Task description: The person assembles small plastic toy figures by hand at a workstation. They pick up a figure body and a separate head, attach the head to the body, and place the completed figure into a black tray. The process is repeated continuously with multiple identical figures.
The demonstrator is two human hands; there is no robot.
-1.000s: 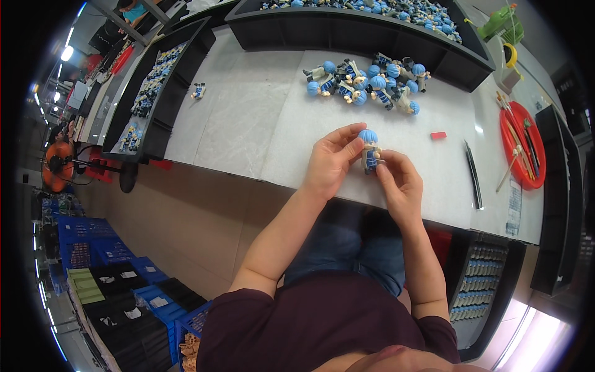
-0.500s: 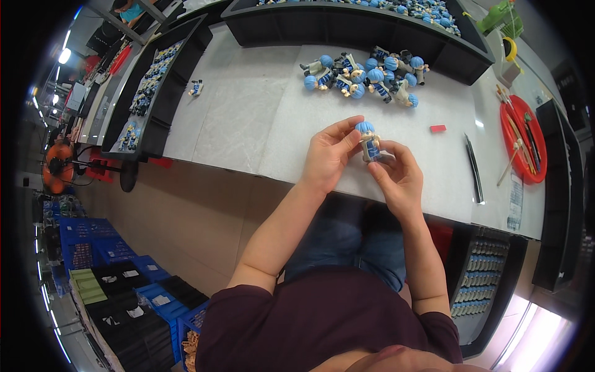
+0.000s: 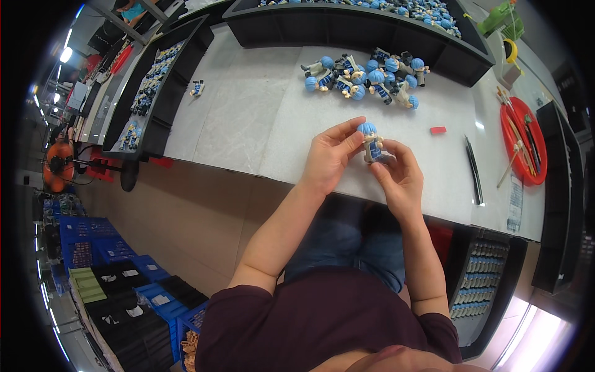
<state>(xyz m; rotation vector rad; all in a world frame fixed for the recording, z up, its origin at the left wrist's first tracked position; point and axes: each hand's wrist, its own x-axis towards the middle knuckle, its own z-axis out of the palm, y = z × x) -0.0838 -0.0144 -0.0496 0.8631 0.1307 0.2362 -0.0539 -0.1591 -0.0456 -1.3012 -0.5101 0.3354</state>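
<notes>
Between my two hands, just over the near edge of the white worktable (image 3: 248,124), is a small figurine (image 3: 372,149) with blue hair and a blue and pale grey outfit, held upright. My left hand (image 3: 330,156) pinches it at the head and side with thumb and fingers. My right hand (image 3: 401,177) grips its lower body from the other side. Beyond my hands lies a loose heap of similar blue-haired figurines (image 3: 376,76). To the right on the tabletop rest a small red block (image 3: 438,130) and a dark pen-like tool (image 3: 474,170).
A large black tray (image 3: 347,31) full of figurines spans the back. Another black tray (image 3: 158,118) stands left, near a lone figurine (image 3: 197,88). At right sit a red plate (image 3: 503,118) with brushes and a green fan (image 3: 505,22). A tray of figurines (image 3: 480,279) stands below right.
The figurine has turned slightly between my fingers, so its front now faces more to the right. Both hands have stayed almost in place.
</notes>
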